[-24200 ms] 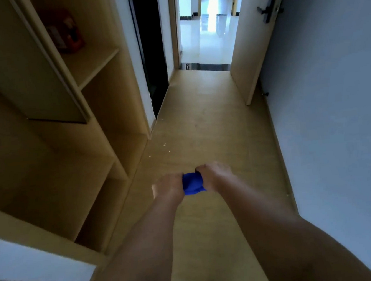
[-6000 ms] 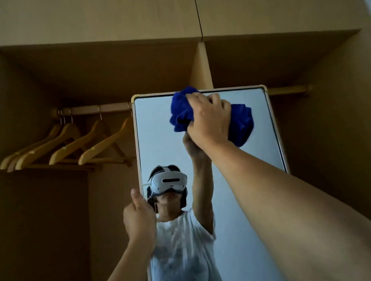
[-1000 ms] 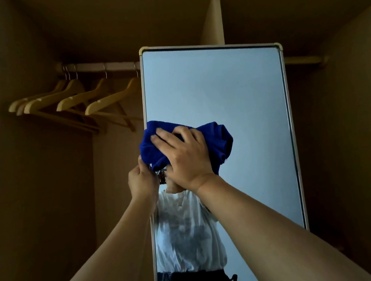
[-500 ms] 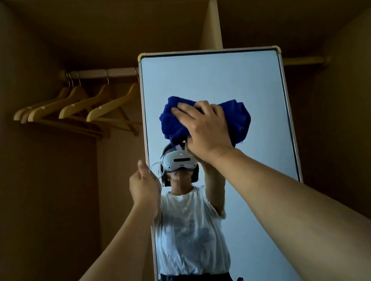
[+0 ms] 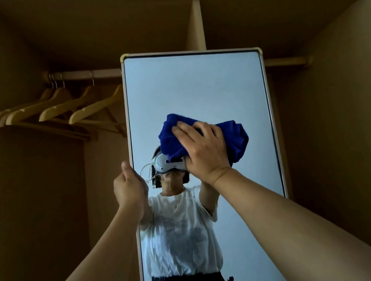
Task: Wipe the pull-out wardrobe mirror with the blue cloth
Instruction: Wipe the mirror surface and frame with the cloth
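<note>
My two bare forearms rise from the bottom of the frame, the right one broad across the lower right, the left one narrower from the lower left. My left hand (image 5: 129, 188) sits just left of centre, curled closed around the left edge of the pull-out mirror (image 5: 197, 89), thumb pointing up along the frame, fingers wrapped out of sight behind it. My right hand (image 5: 203, 148) is a little higher, at centre frame, fingers spread flat and pressing the blue cloth (image 5: 236, 137) against the glass; the cloth is bunched, with folds spilling out to the upper left and right of my palm. The cloth rests on the middle of the mirror, roughly midway between its side edges and well below its top rail. The mirror stands upright with a pale metal frame and rounded corner caps, filling the centre of the frame and running off the bottom. In the glass, a reflection shows a white T-shirt, a dark belt and a white headset. Behind the mirror, in the upper left, wooden hangers (image 5: 48, 110) hang close together on a clothes rail (image 5: 83, 74), which reappears right of the mirror. A vertical divider panel (image 5: 196, 23) stands above the mirror's top edge, inside the wooden wardrobe (image 5: 335, 103).
</note>
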The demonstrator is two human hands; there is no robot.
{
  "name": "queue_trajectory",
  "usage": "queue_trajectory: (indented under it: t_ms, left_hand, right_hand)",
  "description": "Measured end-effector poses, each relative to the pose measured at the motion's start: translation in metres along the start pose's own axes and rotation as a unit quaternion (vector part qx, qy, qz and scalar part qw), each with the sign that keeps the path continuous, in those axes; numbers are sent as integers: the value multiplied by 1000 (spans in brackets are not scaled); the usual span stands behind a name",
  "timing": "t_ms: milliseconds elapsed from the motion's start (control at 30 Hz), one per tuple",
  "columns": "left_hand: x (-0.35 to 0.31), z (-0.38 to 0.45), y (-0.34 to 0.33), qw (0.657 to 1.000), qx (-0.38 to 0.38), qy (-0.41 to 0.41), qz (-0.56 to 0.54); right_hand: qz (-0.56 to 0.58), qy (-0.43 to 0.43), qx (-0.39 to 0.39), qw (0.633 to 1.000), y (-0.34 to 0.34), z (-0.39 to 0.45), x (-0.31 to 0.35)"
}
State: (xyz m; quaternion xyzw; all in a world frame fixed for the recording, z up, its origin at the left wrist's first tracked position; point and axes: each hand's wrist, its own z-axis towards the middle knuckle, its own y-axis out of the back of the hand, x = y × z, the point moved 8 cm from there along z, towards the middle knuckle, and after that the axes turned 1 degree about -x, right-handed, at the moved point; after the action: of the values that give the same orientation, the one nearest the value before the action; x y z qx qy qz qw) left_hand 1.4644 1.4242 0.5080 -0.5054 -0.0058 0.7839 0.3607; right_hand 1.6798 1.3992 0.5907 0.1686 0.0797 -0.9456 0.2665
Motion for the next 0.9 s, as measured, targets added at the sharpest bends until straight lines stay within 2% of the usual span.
queue_trajectory:
  t_ms: [133,267,433,533,767,900]
  left_hand:
    - [-2,-1,0,1000,-2,-1,5]
    - [-3,0,1,1000,-6,-11,14]
    - [-4,1,1,1000,-4,-13,21]
    - [-4,0,0,1000,2,-14,19]
    - [-10,-6,3,999,11,-18,27]
    - [-14,-12,3,999,22,-24,31]
  right_hand:
    - [-5,-64,28,998,1,35,-40]
    - [2,-72,51,996,1,52,-62]
    - [24,-106,-28,994,11,9,-55]
    - [12,-92,-45,995,10,-21,-44]
    - [1,-94,-14,995,11,-34,-45]
    - [-12,-151,19,988,11,-14,-70]
